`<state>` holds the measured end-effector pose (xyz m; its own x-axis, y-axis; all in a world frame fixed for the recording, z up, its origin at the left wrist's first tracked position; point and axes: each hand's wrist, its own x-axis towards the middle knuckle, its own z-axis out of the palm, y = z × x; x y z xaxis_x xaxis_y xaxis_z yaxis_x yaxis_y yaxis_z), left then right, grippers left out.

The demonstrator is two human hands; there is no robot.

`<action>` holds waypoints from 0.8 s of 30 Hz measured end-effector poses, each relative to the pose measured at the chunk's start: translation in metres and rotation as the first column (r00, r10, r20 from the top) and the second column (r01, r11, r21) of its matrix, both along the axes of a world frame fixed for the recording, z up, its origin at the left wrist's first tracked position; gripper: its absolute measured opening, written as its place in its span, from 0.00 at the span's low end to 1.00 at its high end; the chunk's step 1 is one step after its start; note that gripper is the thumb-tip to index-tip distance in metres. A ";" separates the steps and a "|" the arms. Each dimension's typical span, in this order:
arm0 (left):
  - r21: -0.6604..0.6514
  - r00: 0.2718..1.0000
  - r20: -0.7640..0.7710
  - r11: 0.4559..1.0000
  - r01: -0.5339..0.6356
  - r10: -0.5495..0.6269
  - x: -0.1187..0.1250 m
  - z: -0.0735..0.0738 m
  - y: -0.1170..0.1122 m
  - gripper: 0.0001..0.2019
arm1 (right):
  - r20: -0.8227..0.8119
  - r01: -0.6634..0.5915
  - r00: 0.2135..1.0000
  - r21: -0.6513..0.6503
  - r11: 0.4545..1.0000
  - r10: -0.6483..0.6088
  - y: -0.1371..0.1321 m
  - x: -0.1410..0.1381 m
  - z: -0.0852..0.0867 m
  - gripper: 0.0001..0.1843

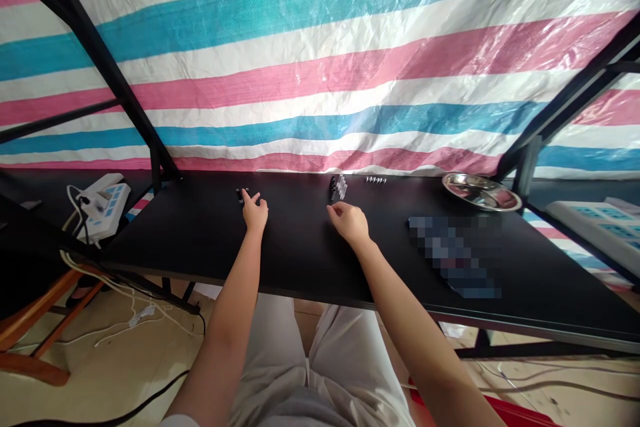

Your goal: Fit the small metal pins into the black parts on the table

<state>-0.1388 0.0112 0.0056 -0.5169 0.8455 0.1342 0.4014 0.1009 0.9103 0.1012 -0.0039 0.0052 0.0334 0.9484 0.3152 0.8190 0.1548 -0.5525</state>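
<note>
My left hand (pixel 255 210) reaches across the black table (pixel 300 260), its fingertips pinched on a small black part (pixel 241 195) near the far edge. My right hand (pixel 350 221) rests on the table with its fingers curled inward, just in front of a cluster of small black and clear parts (pixel 337 187). Whether anything is inside the right hand's fingers is hidden. A short row of tiny metal pieces (pixel 375 180) lies farther right along the back edge.
A round metal dish (pixel 481 191) sits at the table's back right. A blurred patch (pixel 455 257) covers something on the right of the table. Power strips (pixel 104 203) lie left, another (pixel 600 227) right. Black frame posts and a striped tarp stand behind.
</note>
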 end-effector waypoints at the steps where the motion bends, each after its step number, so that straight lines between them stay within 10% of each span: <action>1: -0.008 1.000 0.009 1.000 -0.003 0.003 0.000 0.000 0.000 0.34 | 0.000 -0.006 1.000 0.000 1.000 0.006 0.000 0.000 0.000 0.13; 9: 0.059 0.974 0.226 0.998 0.016 -0.029 0.007 0.003 -0.001 0.24 | -0.020 -0.015 1.000 -0.007 1.000 0.014 0.001 -0.001 -0.002 0.12; 13: 0.088 0.810 0.545 0.976 0.202 -0.216 0.016 0.013 -0.010 0.23 | -0.091 -0.100 0.991 0.041 0.994 0.103 0.000 -0.002 -0.004 0.13; 19: 0.210 0.505 0.655 0.777 0.593 -0.563 0.031 0.023 -0.026 0.18 | -0.344 -0.323 0.873 0.119 0.939 0.345 -0.002 -0.015 -0.007 0.18; 24: 0.186 0.411 0.654 0.661 0.727 -0.636 0.041 0.018 -0.029 0.18 | -0.559 -0.428 0.746 0.015 0.904 0.363 -0.002 -0.025 -0.009 0.24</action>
